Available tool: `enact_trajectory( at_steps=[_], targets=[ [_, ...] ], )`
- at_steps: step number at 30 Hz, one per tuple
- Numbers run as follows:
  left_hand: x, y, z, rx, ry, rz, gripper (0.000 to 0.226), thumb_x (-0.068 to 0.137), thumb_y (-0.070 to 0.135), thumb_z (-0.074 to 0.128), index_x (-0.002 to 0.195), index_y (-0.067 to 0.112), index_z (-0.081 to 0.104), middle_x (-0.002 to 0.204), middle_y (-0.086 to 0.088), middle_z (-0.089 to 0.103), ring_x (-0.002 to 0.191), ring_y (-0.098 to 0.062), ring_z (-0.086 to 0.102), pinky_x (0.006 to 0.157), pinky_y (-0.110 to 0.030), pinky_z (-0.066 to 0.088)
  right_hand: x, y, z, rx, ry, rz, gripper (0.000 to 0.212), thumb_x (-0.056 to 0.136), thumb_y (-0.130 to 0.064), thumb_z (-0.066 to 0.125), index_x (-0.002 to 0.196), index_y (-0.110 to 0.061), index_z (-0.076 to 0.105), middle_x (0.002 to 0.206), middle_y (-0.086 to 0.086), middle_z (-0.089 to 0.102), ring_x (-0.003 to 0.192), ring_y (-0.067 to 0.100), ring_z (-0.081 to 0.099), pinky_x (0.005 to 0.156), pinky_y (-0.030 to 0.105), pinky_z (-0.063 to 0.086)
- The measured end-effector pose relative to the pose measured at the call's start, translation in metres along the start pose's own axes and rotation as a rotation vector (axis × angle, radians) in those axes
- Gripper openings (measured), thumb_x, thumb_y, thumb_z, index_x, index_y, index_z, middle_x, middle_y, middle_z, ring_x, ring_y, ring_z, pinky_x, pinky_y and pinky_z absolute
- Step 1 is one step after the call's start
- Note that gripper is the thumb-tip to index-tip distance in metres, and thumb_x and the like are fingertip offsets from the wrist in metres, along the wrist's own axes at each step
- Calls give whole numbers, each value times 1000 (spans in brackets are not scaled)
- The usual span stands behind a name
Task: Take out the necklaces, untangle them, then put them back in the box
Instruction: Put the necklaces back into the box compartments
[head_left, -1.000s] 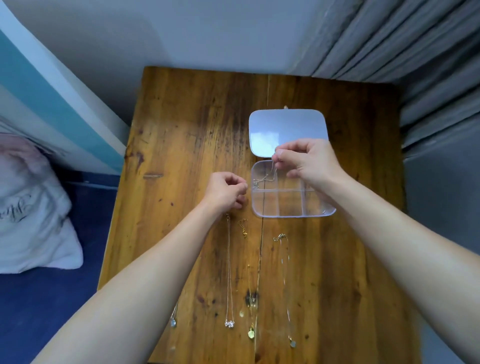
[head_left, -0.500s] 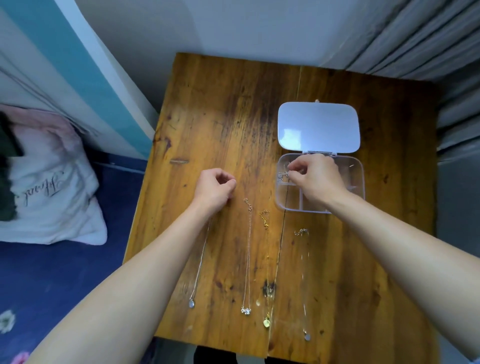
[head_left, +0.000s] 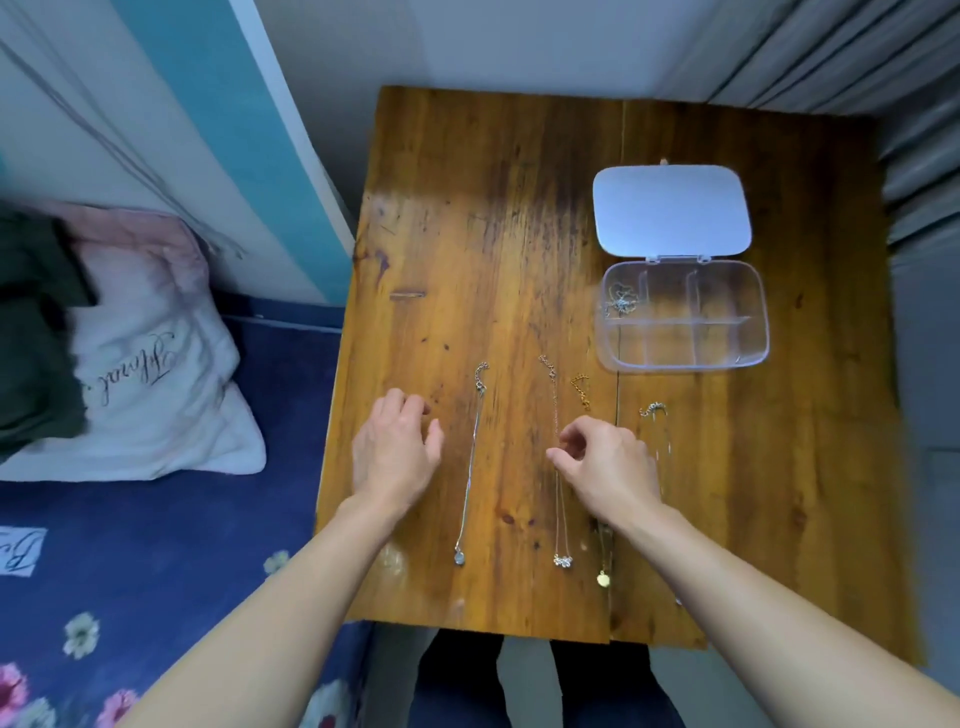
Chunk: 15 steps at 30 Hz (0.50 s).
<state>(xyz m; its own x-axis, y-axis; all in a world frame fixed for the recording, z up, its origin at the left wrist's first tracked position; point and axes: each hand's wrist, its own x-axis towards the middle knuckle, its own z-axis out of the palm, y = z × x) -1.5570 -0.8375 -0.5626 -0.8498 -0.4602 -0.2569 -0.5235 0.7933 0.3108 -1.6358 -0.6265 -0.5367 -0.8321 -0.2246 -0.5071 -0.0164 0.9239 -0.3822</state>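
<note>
- Table (head_left: 467, 208): wooden top, seen from above, with the box at its far right and four chains laid out near the front edge.
- Box (head_left: 727, 358): clear plastic with divided compartments, standing open. Its lid (head_left: 670, 210) is folded back flat on the table behind it.
- Bunched necklace (head_left: 621, 301): a small silver tangle in the far left compartment of the box.
- First necklace (head_left: 470, 467): a silver chain stretched straight toward the front edge, with a pale pendant at its near end.
- Second necklace (head_left: 560, 519): a fine chain parallel to the first, with a sparkling pendant at its near end.
- Gold necklace (head_left: 581, 391): lies just right of the second, its middle hidden under the right hand and its round pendant near the front edge.
- Fourth necklace (head_left: 653, 409): a silver chain furthest right, largely hidden by the right forearm.
- Left hand (head_left: 397, 452): fingers relaxed and slightly spread, holding nothing, over the table left of the first necklace.
- Right hand (head_left: 608, 462): fingers curled, with thumb and forefinger close together at the second necklace. Whether they pinch the chain cannot be told.
- Pillow (head_left: 156, 364): white with script lettering, on a blue floral sheet (head_left: 156, 571) left of the table.
</note>
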Motion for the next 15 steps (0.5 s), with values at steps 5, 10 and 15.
enact_trajectory(
  at_steps=[5,10,15],
  targets=[
    [-24,-16,19,103,27,166,35,91,27,58,120,8,63,124,-14,60,115,-28,55,92,-39,49,-15,2,24,-8,58,86,30,82,-37,70,106,-22,62,100,-3,69,97,28,62,77,34,46],
    [-35,-27,32,150,83,266,44,90,24,61,130,4,58,135,-22,55,125,-36,53,102,-47,45,-19,1,39,66,118,173,14,84,-23,66,98,-22,68,91,3,73,94,33,64,74,34,47],
    [-39,-34,43,195,124,298,48,93,26,56,137,6,51,143,-21,49,132,-36,48,106,-48,42,-21,-3,48,64,160,159,21,86,-16,56,101,-19,70,97,10,72,93,36,63,76,36,49]
  ],
)
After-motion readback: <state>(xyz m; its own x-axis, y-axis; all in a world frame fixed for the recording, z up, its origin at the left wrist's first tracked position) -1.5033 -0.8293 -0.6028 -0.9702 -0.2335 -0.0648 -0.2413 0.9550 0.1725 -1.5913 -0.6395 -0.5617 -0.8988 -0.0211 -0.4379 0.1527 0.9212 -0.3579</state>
